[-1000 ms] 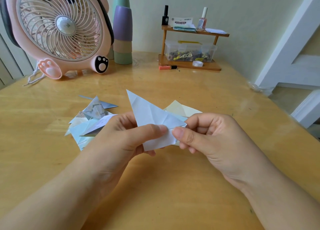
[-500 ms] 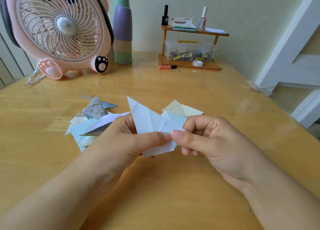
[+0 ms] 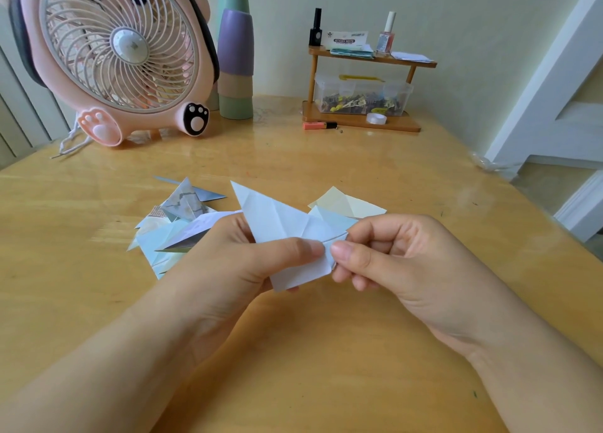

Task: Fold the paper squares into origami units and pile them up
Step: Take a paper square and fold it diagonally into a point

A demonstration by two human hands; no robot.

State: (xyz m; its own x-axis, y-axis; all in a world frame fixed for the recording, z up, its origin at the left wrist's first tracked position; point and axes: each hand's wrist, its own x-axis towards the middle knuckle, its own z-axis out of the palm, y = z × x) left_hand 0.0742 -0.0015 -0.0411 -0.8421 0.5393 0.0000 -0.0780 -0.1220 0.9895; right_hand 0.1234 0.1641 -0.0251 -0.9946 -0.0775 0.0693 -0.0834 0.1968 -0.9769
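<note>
Pale yellow walls back a glossy wooden counter that fills the head view. Both hands meet above the counter's middle, holding one pale blue paper unit off the surface. The left hand has a narrow grip: its thumb lies flat across the front of the unit and its fingers are hidden behind the paper. The right hand pinches the unit's right edge between thumb and curled forefinger, the two thumb tips almost touching. The unit's long pointed corner sticks up and to the left, away from the person, and creases run across its face.

Left of the held unit and partly hidden by the left hand, a pile of folded units lies on the counter, pale blue and grey-patterned pieces overlapping. Just behind the held unit, to its right, lie a cream paper square and a light blue paper beside it.

Far behind the pile stands a pink fan with paw-shaped feet, and next to the fan a stack of pastel cups. Right of the cups, a small wooden shelf carries bottles, a clear box of small items and a tape roll.
</note>
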